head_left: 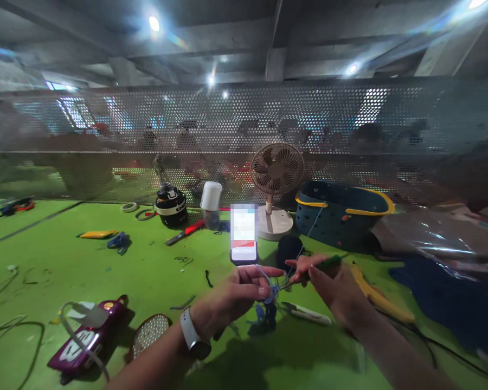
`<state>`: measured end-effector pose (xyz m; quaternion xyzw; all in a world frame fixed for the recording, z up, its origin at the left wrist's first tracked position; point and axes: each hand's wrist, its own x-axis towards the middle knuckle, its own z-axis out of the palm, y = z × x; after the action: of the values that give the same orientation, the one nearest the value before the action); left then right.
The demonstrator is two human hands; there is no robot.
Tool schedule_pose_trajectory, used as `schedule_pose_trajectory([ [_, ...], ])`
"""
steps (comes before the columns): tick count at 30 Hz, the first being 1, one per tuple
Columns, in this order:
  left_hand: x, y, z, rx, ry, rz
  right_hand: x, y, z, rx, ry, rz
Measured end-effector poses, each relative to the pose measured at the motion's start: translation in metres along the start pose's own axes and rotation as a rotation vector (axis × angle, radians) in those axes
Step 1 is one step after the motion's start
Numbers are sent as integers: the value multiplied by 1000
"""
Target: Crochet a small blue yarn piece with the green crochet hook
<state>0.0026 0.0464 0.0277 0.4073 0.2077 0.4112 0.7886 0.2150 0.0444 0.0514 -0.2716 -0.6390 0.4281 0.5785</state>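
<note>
My left hand [244, 290], with a watch [195, 336] on its wrist, pinches a small blue crocheted piece [271, 295] between thumb and fingers. Pale blue yarn [315, 219] runs down from the basket towards my hands, and a strand lies over the left fingers. In my right hand [329, 287] is a crochet hook with a green handle [329, 263]; its thin metal shaft points left and meets the piece. Darker blue crochet work [264, 318] is below the left fingers; whether it is joined to the piece I cannot tell.
A lit phone [244, 252] stands ahead of my hands, before a fan [271, 169]. The blue basket [337, 222] is at the back right. A white-handled tool [309, 314] lies under my right hand. Left are a red cutter [187, 232] and a purple device [89, 341].
</note>
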Motion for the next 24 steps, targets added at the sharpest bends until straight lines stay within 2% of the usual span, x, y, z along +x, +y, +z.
schedule_pose_trajectory([
  [5, -2, 2, 7, 22, 21, 16, -2, 8, 4, 234, 34, 220],
  [8, -5, 1, 15, 171, 115, 82, -9, 18, 11, 205, 80, 229],
  [10, -6, -2, 20, 317, 231, 190, -13, 24, 19, 43, 121, 104],
  [13, -8, -7, 26, 517, 340, 350, -16, 28, 26, -366, 70, -229],
  [16, -9, -11, 29, 578, 367, 357, -17, 26, 24, -816, 18, -629],
  [18, -9, -13, 30, 456, 340, 300, -18, 20, 20, -1008, -19, -786],
  [21, -7, -17, 27, 152, 237, 154, -18, 10, 16, -979, -61, -830],
  [24, -4, -16, 20, -40, 128, 35, -15, 3, 17, -669, -24, -687],
])
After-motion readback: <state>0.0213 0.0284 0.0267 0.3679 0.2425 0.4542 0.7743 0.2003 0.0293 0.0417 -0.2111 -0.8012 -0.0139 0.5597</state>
